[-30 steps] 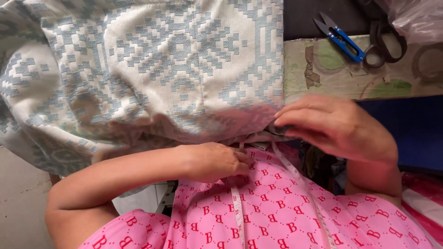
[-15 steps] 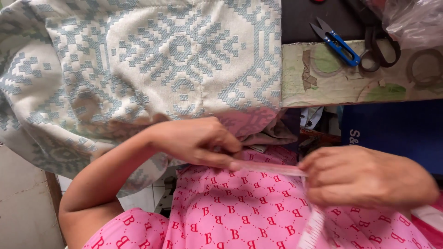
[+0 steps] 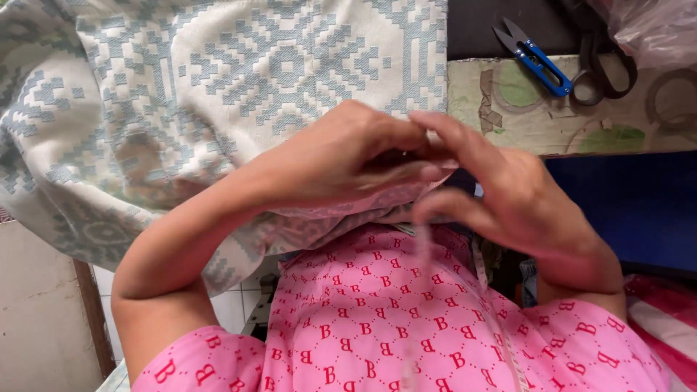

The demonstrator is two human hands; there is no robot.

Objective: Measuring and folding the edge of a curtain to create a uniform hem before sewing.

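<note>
Cream cloth [image 3: 239,80] with pale blue-grey geometric weave at eleven o'clock; pink garment [image 3: 406,327] with red letter lattice at six; blue-handled snips [image 3: 537,62] at one.

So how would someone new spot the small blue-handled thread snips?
Start at the big grey-and-cream patterned woven cloth covering the table. Past its right edge, the small blue-handled thread snips lie on the table's worn top. Beside them lie larger black-handled scissors; only the snips are blue.
</note>
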